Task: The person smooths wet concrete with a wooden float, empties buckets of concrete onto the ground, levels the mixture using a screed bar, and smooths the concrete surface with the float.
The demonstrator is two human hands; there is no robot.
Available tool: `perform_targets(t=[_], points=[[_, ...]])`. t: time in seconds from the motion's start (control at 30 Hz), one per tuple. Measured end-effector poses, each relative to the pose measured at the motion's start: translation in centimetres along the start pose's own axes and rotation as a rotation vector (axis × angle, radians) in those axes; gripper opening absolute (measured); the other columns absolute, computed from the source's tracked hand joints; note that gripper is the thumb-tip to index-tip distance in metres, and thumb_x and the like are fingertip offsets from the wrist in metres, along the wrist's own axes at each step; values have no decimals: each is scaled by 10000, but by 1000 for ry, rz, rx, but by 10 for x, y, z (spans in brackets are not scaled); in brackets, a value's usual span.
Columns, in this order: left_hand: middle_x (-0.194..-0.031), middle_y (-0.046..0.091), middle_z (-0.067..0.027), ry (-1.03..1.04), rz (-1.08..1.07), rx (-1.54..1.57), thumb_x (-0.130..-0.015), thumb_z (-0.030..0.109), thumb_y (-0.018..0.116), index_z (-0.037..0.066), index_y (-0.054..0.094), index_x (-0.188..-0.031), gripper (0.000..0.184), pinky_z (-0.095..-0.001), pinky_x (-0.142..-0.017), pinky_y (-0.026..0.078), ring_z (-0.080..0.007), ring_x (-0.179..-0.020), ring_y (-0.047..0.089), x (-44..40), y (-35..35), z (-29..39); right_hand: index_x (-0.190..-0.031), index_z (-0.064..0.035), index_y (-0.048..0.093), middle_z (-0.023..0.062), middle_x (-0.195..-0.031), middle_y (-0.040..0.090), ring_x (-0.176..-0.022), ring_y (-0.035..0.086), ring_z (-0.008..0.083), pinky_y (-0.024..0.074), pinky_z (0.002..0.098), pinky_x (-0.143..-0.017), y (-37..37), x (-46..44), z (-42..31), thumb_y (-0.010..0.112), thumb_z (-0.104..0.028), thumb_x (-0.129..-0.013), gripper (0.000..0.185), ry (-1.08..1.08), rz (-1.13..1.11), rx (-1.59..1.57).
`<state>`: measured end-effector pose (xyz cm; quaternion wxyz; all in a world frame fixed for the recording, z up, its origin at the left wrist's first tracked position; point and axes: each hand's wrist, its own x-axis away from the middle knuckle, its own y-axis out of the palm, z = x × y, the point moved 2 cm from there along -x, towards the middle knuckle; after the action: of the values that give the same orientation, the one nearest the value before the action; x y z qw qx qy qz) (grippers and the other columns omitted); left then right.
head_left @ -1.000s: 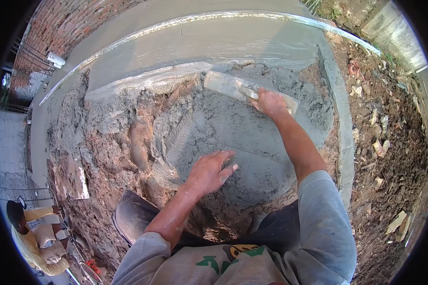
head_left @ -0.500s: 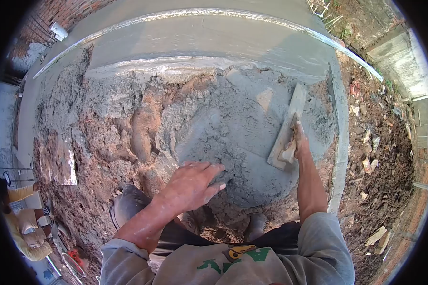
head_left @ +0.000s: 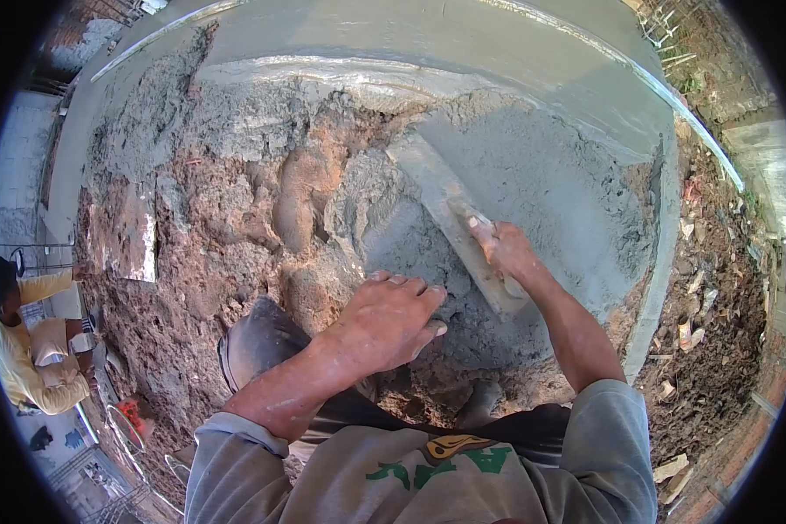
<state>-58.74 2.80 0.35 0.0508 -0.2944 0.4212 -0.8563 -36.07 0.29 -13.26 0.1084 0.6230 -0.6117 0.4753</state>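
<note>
Concrete (head_left: pixel 568 192), wet and grey, filled the patch in front of the wearer, as I viewed it remotely through the head camera. Hand float (head_left: pixel 429 185), long and rectangular, lay obliquely across this patch, its far end toward the upper left and its near end toward the wearer. I could not tell whether its whole underside met the mix. Right hand (head_left: pixel 508 251): fingers wrapped around the float's handle, near the tool's middle, forearm reaching in from the lower right. Left hand (head_left: pixel 386 316): fingers released and loosely bent, thumb set apart, palm downward; I saw nothing in its grasp and could not tell whether its fingertips touched the surface below. It was beside the near left margin of the patch, left of the float.

Beyond the patch I noted a smooth grey slab (head_left: pixel 341 33), crossed by a pale strip (head_left: pixel 607 51) that appeared curved. Rough brown soil (head_left: pixel 201 332) bordered the mix on the left; a narrow concrete edging (head_left: pixel 659 271) ran along the right, with loose rubble outside it. At far left was a co-worker (head_left: pixel 17 349) in a yellow top and dark cap.
</note>
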Motion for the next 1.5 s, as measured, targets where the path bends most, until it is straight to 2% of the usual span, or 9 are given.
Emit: perform_targets(t=[0.07,0.13,0.27,0.43,0.67,0.83,0.97,1.07,1.5], points=[[-1081,606,-146,2,-35,44,-901,371,585,73,534,-1249,461,-445,-971,428,-333,-1062,586,12,-1,-1,-985,12,569,179,-690,626,-565,659,296,514,474,-536,9,41,52,564,-617,-849,644,-341,279,491],[-1079,609,-146,8,-25,66,-899,371,588,70,540,-1240,458,-443,-971,432,-330,-1058,591,14,-1,-6,-915,-38,559,165,-687,628,-584,663,298,526,455,-522,12,74,92,568,-608,-844,574,-555,221,788],[-1059,620,-145,37,-26,88,-895,370,592,66,545,-1236,459,-441,-959,444,-325,-1032,607,11,2,-8,-841,-66,526,117,-652,598,-554,647,263,530,392,-483,28,23,76,574,-607,-834,543,-779,263,958],[-1043,627,-143,82,-7,149,-894,366,594,60,543,-1240,465,-437,-944,454,-320,-1014,617,10,3,-6,-900,-64,549,142,-693,642,-598,669,282,540,405,-502,11,-49,8,577,-596,-836,537,-730,345,954],[-1049,621,-151,75,11,76,-903,373,581,53,539,-1244,470,-434,-935,458,-325,-1020,611,19,-6,1,-1090,-10,543,246,-938,673,-947,653,387,515,472,-842,-10,-102,-82,448,-586,-919,608,-219,433,688],[-1047,615,-159,85,57,84,-908,376,576,50,535,-1250,474,-447,-932,455,-336,-1013,608,37,-10,-8,-1132,14,587,283,-953,657,-1017,620,405,477,473,-895,-17,-56,-39,483,-604,-893,670,-138,421,512],[-1030,615,-159,143,89,142,-900,364,592,39,534,-1247,479,-454,-914,459,-335,-998,611,49,-8,-13,-999,10,622,154,-700,598,-555,615,238,499,383,-488,-78,-32,26,542,-648,-852,679,50,598,-419],[-1019,616,-155,169,69,132,-885,353,613,35,535,-1243,484,-447,-894,463,-328,-983,615,56,-7,-16,-873,-31,616,55,-604,476,-415,465,139,400,332,-361,-106,-64,50,541,-641,-860,615,79,570,-847],[-995,600,-137,266,240,263,-828,282,668,27,546,-1223,486,-394,-858,463,-294,-947,604,86,-16,-32,-765,-110,573,6,-555,491,-395,442,123,400,298,-380,-11,-177,-95,495,-667,-869,572,-26,44,-613]])
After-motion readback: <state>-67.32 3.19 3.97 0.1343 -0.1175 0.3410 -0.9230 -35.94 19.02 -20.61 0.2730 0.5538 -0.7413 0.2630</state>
